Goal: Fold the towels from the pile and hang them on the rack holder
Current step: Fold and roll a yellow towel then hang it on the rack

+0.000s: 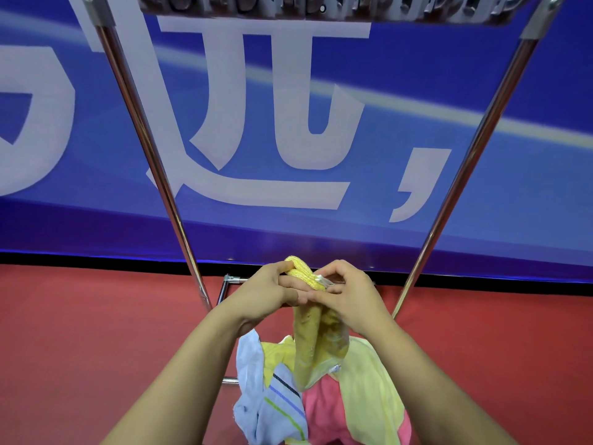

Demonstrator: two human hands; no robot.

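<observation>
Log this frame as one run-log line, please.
stage: folding | left hand and right hand: grip yellow towel | pile: below | rack: none hung visibly

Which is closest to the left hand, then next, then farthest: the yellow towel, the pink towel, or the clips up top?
1. Yellow towel: in the left hand's grip.
2. Pink towel: below, in the pile.
3. Clips: high above, on the rack's top.

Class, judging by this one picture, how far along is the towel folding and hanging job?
Done: no towel shows hung; the rack's top is mostly out of view. In hand: both hands, left and right, grip a yellow towel, bunched. Left: the pile below holds blue, pink and pale yellow towels.
</observation>
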